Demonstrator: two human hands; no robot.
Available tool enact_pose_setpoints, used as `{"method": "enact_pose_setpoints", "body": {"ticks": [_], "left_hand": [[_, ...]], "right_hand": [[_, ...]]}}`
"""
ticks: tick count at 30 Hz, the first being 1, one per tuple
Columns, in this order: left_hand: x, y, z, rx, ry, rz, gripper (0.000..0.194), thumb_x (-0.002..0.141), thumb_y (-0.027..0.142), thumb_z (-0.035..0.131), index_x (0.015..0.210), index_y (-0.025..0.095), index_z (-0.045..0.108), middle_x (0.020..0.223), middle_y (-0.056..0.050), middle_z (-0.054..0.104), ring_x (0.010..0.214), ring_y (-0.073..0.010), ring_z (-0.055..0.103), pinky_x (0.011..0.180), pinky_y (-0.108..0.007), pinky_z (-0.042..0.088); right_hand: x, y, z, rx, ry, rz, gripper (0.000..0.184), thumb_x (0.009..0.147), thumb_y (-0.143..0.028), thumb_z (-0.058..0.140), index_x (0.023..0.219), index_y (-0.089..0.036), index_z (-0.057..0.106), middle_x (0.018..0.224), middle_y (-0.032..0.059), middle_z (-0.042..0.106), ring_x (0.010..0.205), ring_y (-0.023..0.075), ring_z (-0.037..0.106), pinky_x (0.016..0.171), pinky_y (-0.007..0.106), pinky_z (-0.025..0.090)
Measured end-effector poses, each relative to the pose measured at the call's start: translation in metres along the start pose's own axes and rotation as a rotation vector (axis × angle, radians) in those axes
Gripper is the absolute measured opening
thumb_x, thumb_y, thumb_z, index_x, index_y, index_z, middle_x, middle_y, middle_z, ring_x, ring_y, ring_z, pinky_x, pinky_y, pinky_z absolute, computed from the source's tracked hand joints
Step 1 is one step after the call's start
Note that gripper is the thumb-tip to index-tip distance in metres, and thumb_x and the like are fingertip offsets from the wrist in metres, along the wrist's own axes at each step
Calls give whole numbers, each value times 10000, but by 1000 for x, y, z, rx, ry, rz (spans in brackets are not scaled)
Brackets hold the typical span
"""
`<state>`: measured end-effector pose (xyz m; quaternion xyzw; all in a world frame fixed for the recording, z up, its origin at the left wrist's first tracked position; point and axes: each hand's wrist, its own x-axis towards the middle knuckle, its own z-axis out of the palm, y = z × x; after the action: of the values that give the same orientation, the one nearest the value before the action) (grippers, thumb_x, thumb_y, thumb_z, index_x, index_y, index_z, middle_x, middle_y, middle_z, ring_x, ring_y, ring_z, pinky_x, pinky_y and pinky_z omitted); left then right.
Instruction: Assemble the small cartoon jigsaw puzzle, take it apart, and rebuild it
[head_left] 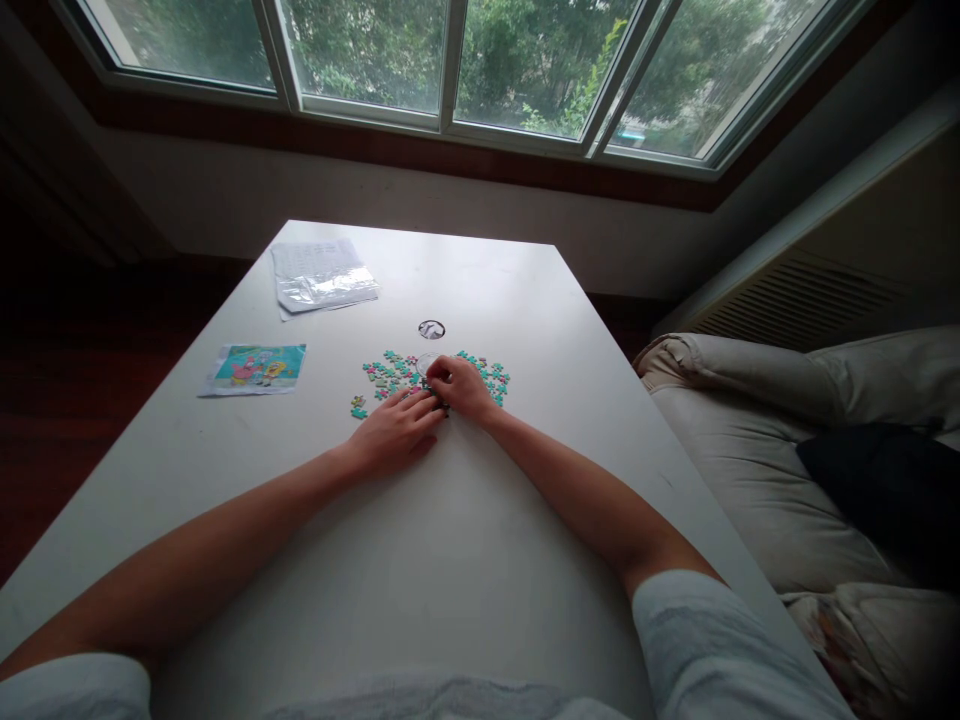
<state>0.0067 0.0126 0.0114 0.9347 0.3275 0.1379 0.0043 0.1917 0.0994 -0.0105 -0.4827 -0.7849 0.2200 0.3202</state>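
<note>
A loose spread of small jigsaw puzzle pieces (379, 374), mostly teal with some pink and yellow, lies on the white table (480, 560). My left hand (399, 425) rests palm down at the near edge of the pieces, fingers stretched out. Just to its right, my right hand (459, 386) is pinched above the pieces. What its fingertips hold, if anything, is too small to name. A pale, clear-looking round thing (424, 362) shows beside those fingertips, partly hidden. Behind the pieces lies a small round silvery disc (431, 329) with a dark rim.
A printed cartoon picture (259, 369) lies left of the pieces. Farther back are papers with a clear plastic sleeve (322, 275). A cushioned beige sofa (739, 430) with a dark cloth item (885, 490) stands along the right side. Windows (442, 70) line the far wall.
</note>
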Motion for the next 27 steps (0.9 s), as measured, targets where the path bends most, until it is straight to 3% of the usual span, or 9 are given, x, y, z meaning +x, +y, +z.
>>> {"method": "enact_pose_setpoints", "body": {"ticks": [8, 17, 27], "left_hand": [[-2, 0, 2, 15, -13, 2, 387, 977, 266, 493, 1347, 174, 562, 1454, -134, 557, 1391, -294, 460, 1181, -481, 331], [-2, -1, 4, 1, -14, 5, 388, 976, 268, 498, 1348, 173, 551, 1443, -139, 559, 1384, -295, 466, 1188, -490, 325], [-1, 1, 2, -14, -8, 6, 376, 958, 248, 520, 1324, 175, 564, 1413, -141, 576, 1363, -290, 488, 1174, -483, 344]], "right_hand": [[3, 1, -2, -19, -60, 14, 62, 790, -174, 653, 802, -218, 696, 726, -17, 686, 714, 146, 569, 726, 263, 427], [2, 6, 1, -162, -69, -78, 80, 797, -162, 648, 805, -220, 703, 817, 17, 693, 824, 186, 554, 842, 313, 398], [2, 3, -2, -204, -83, -75, 42, 836, -218, 676, 823, -225, 715, 849, 33, 687, 869, 205, 537, 845, 330, 372]]}}
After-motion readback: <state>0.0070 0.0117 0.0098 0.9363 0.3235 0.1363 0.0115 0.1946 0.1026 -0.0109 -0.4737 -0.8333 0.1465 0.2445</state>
